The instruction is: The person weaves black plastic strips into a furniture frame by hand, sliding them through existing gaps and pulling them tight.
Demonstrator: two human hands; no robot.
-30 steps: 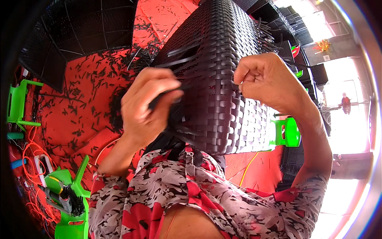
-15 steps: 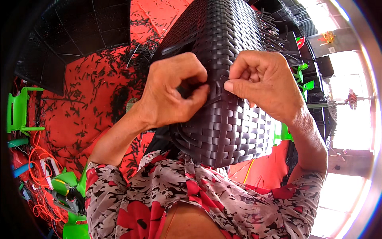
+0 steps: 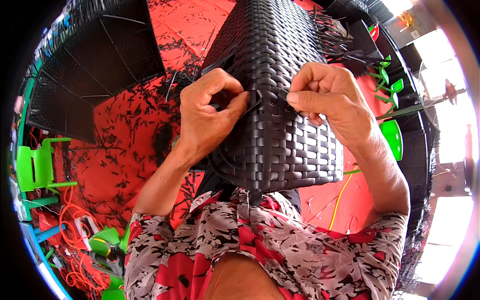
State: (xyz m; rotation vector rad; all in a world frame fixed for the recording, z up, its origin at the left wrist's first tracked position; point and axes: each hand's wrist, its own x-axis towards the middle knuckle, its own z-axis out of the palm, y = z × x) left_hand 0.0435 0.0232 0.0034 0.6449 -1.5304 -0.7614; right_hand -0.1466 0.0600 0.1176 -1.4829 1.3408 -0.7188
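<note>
The floor (image 3: pixel 135 125) under me is red and littered with short black offcuts, with flat black woven panels (image 3: pixel 95 65) lying up and to the left of my left hand and green plastic chairs (image 3: pixel 35 165) further out on that side. Orange cable (image 3: pixel 75 235) tangles near the lower left, and bright daylight washes out the right rim.

A second ago my hands sat apart on the black woven basket (image 3: pixel 280 125); now they have closed in on one spot of its near wall. My left hand (image 3: pixel 210 115) is pinched shut, thumb against forefinger, on a loose black strip (image 3: pixel 255 100) that stands out of the weave, and my right hand (image 3: pixel 325 100) is curled shut just beside it, fingertips pressed to the same strand. The basket rests tilted against my chest, between both forearms, its unfinished strip ends (image 3: pixel 340 45) bristling beyond my right hand.

I judge that the hands coming together means this strand is being drawn tight through the weave.
</note>
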